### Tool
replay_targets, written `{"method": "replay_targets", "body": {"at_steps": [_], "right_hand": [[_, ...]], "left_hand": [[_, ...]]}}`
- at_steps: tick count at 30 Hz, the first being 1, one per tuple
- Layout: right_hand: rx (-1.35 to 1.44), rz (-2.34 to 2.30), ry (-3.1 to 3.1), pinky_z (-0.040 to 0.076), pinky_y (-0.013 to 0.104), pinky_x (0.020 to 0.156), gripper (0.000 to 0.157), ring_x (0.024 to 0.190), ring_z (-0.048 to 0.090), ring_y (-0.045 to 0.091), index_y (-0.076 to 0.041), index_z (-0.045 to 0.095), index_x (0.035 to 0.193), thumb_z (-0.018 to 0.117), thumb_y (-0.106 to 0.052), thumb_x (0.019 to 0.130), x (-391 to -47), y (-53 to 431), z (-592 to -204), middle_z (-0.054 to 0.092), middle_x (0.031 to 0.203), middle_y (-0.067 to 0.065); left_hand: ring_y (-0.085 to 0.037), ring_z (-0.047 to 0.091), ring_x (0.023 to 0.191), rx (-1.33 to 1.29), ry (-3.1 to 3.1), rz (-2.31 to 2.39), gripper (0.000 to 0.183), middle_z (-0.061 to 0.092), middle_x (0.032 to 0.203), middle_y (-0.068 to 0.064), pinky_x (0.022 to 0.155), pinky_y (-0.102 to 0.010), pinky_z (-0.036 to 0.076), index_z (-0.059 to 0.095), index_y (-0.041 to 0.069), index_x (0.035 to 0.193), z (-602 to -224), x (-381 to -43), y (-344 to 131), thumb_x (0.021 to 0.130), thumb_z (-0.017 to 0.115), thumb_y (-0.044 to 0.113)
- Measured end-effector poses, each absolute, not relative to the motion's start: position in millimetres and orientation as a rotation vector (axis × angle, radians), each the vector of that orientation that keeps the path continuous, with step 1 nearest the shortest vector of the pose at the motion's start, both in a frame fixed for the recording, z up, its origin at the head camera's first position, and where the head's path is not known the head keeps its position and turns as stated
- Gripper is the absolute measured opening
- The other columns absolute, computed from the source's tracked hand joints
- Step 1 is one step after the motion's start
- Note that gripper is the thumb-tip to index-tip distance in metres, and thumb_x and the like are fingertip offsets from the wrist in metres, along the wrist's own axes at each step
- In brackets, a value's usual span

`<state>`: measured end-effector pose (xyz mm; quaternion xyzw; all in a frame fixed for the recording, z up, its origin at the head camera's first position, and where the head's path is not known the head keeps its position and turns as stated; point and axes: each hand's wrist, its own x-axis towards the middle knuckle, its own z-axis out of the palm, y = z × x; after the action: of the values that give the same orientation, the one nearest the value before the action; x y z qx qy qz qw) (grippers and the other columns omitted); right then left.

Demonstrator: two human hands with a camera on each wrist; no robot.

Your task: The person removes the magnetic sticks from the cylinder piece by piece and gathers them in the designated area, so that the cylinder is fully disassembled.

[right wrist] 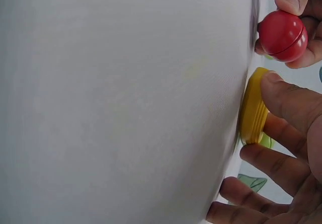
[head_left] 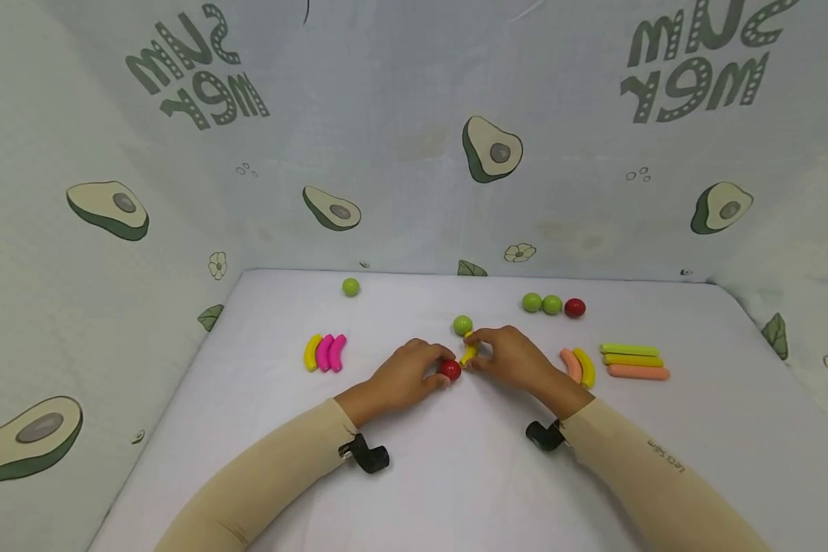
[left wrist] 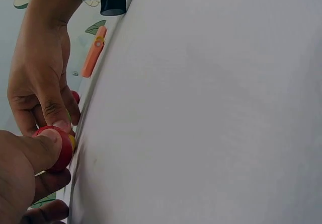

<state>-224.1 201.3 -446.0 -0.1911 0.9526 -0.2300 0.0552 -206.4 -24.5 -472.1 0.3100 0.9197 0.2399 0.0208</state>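
Note:
Near the middle of the white table, my left hand (head_left: 409, 374) pinches a red ball (head_left: 450, 370) between thumb and fingers. The ball has a seam round it, plain in the right wrist view, where the left thumb presses its top. Just to its right, my right hand (head_left: 514, 358) pinches a small yellow banana-shaped piece (right wrist: 253, 105), its thumb on one end and fingers along the far side. The banana piece stands between the red ball and a green ball (head_left: 463, 325) lying behind it. In the left wrist view the red ball (left wrist: 64, 151) partly covers the yellow piece.
At left lie one yellow and two pink curved pieces (head_left: 330, 353), with a lone green ball (head_left: 350, 287) behind. Back right holds two green balls (head_left: 541, 303) beside a red ball (head_left: 575, 308). Orange and yellow curved pieces (head_left: 584, 367) and several straight sticks (head_left: 633, 360) lie right.

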Motion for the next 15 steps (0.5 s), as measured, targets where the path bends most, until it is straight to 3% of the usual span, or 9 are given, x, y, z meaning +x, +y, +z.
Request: {"method": "replay_targets", "body": {"at_steps": [15], "right_hand": [[-0.538, -0.7, 2.882, 0.043, 0.058, 0.106, 0.037, 0.123, 0.058, 0.038, -0.011, 0.073, 0.124, 0.083, -0.02, 0.089, -222.8, 201.1, -446.5, 0.068, 0.129, 0.015]], "left_hand": [[-0.019, 0.058, 0.112, 0.824, 2.962, 0.857, 0.037, 0.07, 0.11, 0.004, 0.095, -0.034, 0.05, 0.067, 0.015, 0.128, -461.1, -218.5, -52.1, 0.093, 0.076, 0.023]]}}
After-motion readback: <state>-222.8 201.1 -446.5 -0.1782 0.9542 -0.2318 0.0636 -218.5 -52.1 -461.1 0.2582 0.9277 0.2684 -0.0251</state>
